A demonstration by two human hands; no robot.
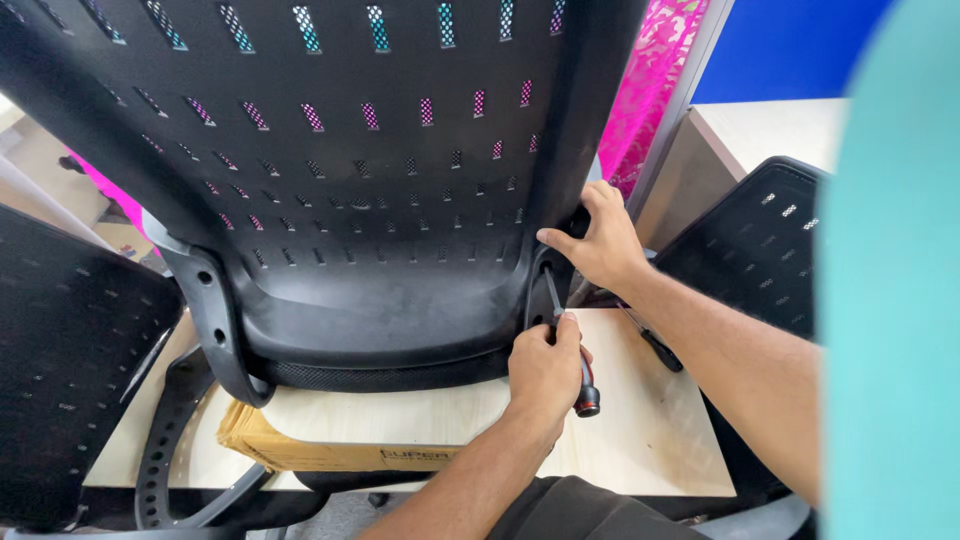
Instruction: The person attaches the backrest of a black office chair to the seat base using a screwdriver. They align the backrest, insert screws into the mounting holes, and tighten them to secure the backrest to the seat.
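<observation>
Head view: left hand (545, 372) is gripping a screwdriver (570, 345) tight by its black-and-red handle, tip angling up into the lower right corner of the black perforated chair back (380, 200). Right hand (598, 240) is clasping the chair back's right edge, just above. The chair back is resting over a wooden table (640, 430); a second screwdriver (652, 342) is lying there near a cardboard box (300, 445).

Brown cardboard box (300, 447) under chair back (350, 200).
</observation>
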